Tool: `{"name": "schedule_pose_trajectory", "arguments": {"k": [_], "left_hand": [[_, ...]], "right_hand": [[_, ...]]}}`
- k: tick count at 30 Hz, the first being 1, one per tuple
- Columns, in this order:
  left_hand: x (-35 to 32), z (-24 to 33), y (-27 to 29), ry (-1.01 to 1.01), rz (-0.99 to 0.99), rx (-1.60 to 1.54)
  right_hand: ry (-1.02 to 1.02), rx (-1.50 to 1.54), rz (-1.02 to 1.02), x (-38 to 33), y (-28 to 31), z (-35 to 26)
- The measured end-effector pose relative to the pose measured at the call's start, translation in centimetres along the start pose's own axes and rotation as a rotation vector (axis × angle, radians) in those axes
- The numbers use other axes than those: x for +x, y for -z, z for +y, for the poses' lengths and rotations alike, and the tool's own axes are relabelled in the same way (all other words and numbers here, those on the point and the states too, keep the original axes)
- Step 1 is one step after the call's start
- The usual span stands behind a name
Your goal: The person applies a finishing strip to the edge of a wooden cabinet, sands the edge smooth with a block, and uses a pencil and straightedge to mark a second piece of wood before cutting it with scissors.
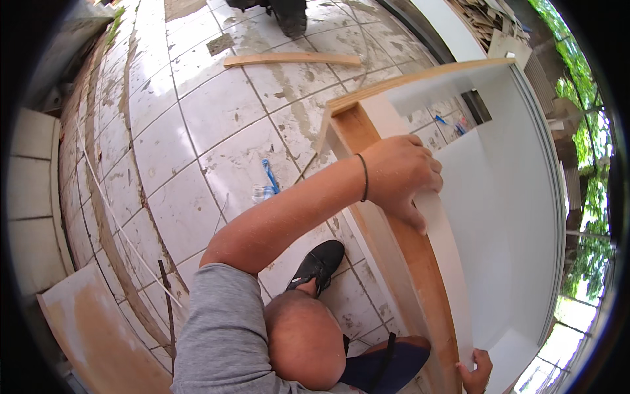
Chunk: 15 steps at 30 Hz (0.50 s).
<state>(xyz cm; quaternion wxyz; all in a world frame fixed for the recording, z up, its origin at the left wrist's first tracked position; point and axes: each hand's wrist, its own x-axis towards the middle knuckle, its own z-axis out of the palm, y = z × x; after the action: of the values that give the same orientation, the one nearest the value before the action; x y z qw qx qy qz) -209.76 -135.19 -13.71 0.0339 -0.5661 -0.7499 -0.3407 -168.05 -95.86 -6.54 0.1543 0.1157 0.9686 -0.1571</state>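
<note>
Head view: at three o'clock, the left hand [400, 174] presses flat, fingers closed over a white laminate strip [441, 230] on a wooden cabinet edge [420, 262], while the right hand [478, 375] pinches its lower end at five o'clock; uneven pressure could skew the strip.

two hands: the left hand [401, 174] near 2 o'clock and the right hand [477, 375] at 5 o'clock. one white cabinet [499, 217] at 3 o'clock. one loose wooden plank [292, 60] at 12 o'clock. one plastic bottle [265, 189] near the centre. one black shoe [319, 264] at 6 o'clock. one black wristband [364, 177].
</note>
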Motion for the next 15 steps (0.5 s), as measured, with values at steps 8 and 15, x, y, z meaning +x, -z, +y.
{"name": "schedule_pose_trajectory", "arguments": {"k": [8,15], "left_hand": [[-0.5,-0.3,1.2,0.031,0.011,0.086],[0.7,0.8,0.2,0.122,-0.154,0.187]], "right_hand": [[0.007,0.048,0.199,1.0,-1.6,-4.5],[-0.008,0.180,0.282,0.5,-2.8,-2.4]]}}
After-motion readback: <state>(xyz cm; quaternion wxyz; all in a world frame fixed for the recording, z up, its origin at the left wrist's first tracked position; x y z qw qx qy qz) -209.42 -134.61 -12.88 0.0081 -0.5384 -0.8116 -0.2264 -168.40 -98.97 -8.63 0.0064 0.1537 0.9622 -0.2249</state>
